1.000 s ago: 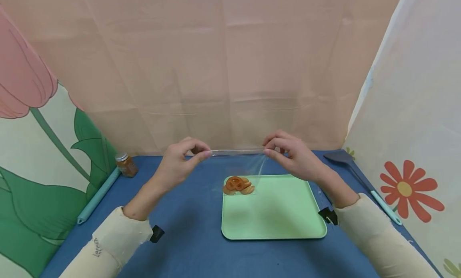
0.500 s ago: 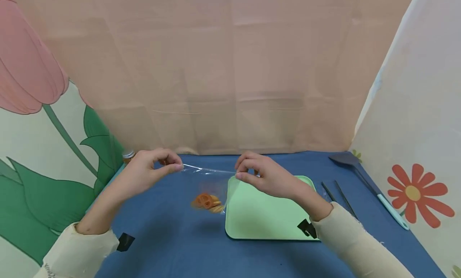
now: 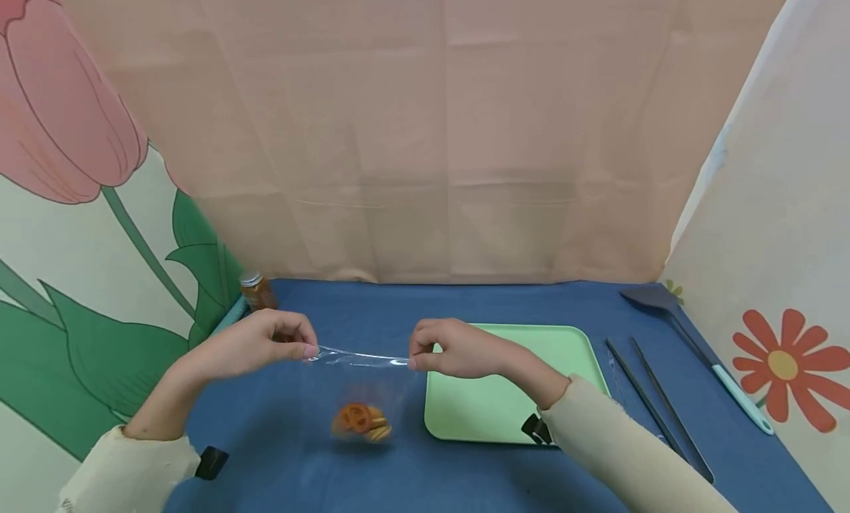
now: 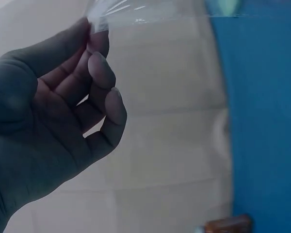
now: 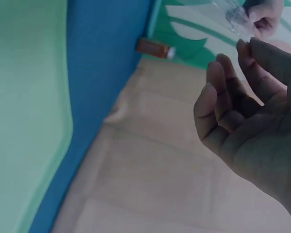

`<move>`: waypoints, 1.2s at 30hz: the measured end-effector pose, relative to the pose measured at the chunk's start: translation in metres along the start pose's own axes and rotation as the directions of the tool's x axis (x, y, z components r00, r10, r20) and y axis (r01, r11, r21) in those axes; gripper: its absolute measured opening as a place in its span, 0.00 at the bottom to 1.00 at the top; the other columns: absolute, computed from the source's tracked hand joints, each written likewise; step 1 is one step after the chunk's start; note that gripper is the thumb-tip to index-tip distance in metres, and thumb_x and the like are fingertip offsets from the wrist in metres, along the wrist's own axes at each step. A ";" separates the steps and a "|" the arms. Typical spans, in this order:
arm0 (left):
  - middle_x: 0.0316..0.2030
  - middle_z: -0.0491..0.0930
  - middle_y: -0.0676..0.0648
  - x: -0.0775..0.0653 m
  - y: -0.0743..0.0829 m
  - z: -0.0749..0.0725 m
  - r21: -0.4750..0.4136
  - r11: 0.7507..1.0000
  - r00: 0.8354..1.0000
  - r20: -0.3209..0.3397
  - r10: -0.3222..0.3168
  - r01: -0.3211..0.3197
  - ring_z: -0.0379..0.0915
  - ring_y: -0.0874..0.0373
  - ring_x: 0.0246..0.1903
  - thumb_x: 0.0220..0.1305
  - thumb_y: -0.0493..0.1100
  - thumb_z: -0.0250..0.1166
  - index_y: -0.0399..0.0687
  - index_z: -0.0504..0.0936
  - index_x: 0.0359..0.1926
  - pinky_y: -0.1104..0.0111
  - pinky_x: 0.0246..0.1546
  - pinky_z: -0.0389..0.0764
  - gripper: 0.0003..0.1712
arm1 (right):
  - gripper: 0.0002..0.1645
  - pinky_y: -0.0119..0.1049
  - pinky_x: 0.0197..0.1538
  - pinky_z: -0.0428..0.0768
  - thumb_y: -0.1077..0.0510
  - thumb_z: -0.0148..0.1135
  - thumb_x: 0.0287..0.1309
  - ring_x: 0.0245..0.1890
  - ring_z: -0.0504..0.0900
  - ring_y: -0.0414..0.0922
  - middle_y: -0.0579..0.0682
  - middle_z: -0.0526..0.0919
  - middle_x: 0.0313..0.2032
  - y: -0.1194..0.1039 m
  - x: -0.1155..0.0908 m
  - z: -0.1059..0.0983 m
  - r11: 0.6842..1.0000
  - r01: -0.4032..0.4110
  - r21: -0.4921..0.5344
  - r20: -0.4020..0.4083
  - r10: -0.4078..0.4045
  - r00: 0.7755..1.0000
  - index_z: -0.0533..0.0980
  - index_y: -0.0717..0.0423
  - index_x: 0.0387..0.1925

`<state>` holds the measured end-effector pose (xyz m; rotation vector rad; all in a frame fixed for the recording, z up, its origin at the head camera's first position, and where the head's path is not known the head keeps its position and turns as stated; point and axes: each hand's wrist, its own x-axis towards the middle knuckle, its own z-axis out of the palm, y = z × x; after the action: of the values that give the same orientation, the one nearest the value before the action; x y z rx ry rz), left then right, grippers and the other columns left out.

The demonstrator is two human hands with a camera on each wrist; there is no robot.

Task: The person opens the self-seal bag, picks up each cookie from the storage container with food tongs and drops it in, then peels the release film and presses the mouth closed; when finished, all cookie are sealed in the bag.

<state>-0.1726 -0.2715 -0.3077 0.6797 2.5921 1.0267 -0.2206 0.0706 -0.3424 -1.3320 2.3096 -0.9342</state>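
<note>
A clear plastic bag [image 3: 361, 360] hangs in front of me with its top edge stretched between my hands. Brown pretzel-shaped and golden biscuit-like pieces [image 3: 358, 418] lie at its bottom, low over the blue cloth. My left hand [image 3: 262, 343] pinches one top corner between thumb and forefinger. At the opposite corner, my right hand [image 3: 461, 349] pinches likewise. In the left wrist view the film [image 4: 145, 14] runs off from the left fingertips, the other fingers loosely curled. The right wrist view has the right hand [image 5: 252, 97] with thumb and forefinger together at the film.
A light green tray [image 3: 478, 413] lies right of the bag, partly behind my right forearm. Beyond it are black tongs [image 3: 640, 396] and a dark spatula [image 3: 654, 300] with a pale blue handle. At the back left stand a brown jar [image 3: 260, 293] and a teal rod [image 3: 231, 315].
Both hands have carried the bag leftward and lower, from over the tray's left end to over the blue cloth. The view has shifted, and the tongs now show more fully.
</note>
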 end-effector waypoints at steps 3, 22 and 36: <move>0.33 0.84 0.50 0.012 -0.026 0.003 -0.043 0.999 0.999 0.015 -0.032 0.033 0.78 0.58 0.36 0.72 0.49 0.62 0.48 0.83 0.41 0.66 0.39 0.80 0.10 | 0.09 0.32 0.38 0.75 0.54 0.58 0.71 0.35 0.76 0.38 0.42 0.79 0.40 0.013 0.015 0.002 0.998 -0.060 0.013 0.018 0.060 0.998 0.82 0.46 0.35; 0.37 0.83 0.43 0.088 -0.118 0.024 -0.047 0.973 0.947 -0.224 -0.231 0.226 0.76 0.50 0.40 0.72 0.48 0.63 0.41 0.84 0.46 0.64 0.41 0.76 0.14 | 0.28 0.33 0.24 0.61 0.57 0.62 0.67 0.15 0.56 0.38 0.40 0.58 0.12 0.095 0.099 0.029 0.892 -0.437 0.112 -0.207 0.451 0.868 0.63 0.47 0.12; 0.32 0.82 0.47 0.109 -0.132 0.040 0.075 0.950 0.909 -0.324 -0.263 0.302 0.73 0.57 0.32 0.69 0.41 0.65 0.42 0.84 0.38 0.66 0.33 0.73 0.06 | 0.24 0.34 0.23 0.62 0.55 0.65 0.63 0.19 0.64 0.40 0.40 0.66 0.14 0.102 0.116 0.044 0.772 -0.634 0.035 -0.310 0.612 0.728 0.67 0.46 0.13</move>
<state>-0.2916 -0.2766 -0.4364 0.1602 2.9308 0.9490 -0.3219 -0.0091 -0.4383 -0.3440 2.7612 -0.8568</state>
